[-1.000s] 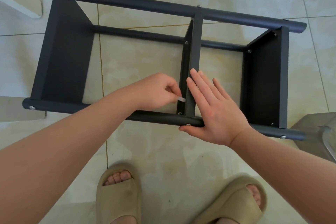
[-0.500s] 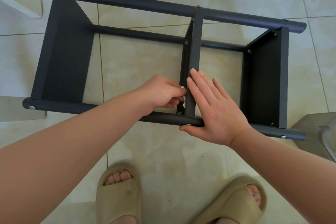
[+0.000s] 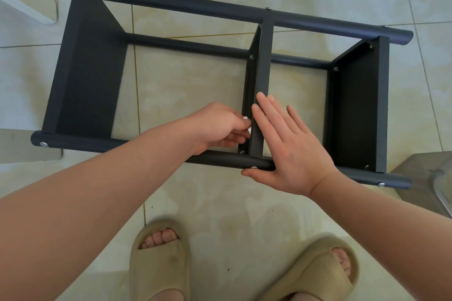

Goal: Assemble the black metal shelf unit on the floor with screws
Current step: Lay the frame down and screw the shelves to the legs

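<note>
Shelf [image 3: 90,80]: black metal, lying on its side on the floor. Its long axis runs left to right across the person's front. Both hands meet at its middle panel [image 3: 263,68], which runs straight away from them.

Left hand [image 3: 217,127]: fingers curled, pinching a small white piece [image 3: 246,119] against the panel's left face. It is the nearer hand to the work. A screw [image 3: 242,152] sits just below its fingertips, where the panel meets the near tube [image 3: 102,144]. This is probably the fixing being worked. If so, the coming move is a short drop from the fingertips toward the wrist, kept close against the panel.

Right hand [image 3: 293,151]: laid flat and grasping nothing. Its fingers [image 3: 266,110] lie straight along the panel's right edge. The thumb reaches under the near tube, beside a second screw head [image 3: 254,167]. It appears to be bracing.

Hidden:
- What the white piece is, tool or cap, cannot be told, since most of it lies behind the left fingers.
- Whether the piece is seated on any screw does not show.
- The right palm covers the tube beside the joint.
</note>
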Available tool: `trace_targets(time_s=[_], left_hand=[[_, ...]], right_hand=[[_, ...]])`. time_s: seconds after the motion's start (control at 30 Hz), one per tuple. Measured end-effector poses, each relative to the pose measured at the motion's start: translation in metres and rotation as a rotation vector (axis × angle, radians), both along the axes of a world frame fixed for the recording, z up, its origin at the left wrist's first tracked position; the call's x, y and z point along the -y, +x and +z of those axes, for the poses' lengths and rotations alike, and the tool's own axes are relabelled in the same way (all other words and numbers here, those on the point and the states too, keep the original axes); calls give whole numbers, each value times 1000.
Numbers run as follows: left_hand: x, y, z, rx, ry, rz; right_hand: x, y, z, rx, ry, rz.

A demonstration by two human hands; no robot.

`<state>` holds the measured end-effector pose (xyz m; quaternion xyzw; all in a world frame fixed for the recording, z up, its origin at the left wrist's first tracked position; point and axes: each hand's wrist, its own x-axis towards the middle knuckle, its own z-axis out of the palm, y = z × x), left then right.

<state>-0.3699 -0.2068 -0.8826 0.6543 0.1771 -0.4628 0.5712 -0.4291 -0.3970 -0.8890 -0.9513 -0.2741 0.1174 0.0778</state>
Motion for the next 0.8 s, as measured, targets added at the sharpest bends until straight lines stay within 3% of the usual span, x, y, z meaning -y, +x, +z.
trace_targets(time_s=[0.8], left_hand=[[3, -2, 0, 63, 54, 21]], right_hand=[[0, 0, 0, -6, -3, -2]])
